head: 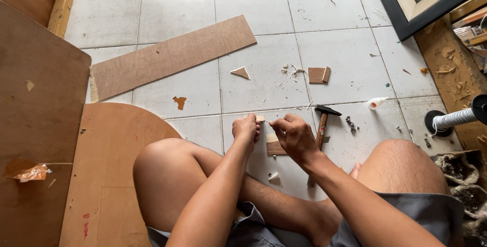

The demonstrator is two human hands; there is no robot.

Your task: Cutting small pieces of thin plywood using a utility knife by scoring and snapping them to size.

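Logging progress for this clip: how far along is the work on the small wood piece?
Done, by the look of it: shavings and cut offcuts lie on the tiled floor. In hand: left hand and right hand pinch a small wood piece. Untouched: hammer, glue bottle, long board.

Single head-worn view, steeply down and close over the seated person's lap and tiled floor (324,3).

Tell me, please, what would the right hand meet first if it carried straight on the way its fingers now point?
Most likely the small wood piece pinched by the left hand: the right hand points leftward at it, almost touching, though depth is unclear.
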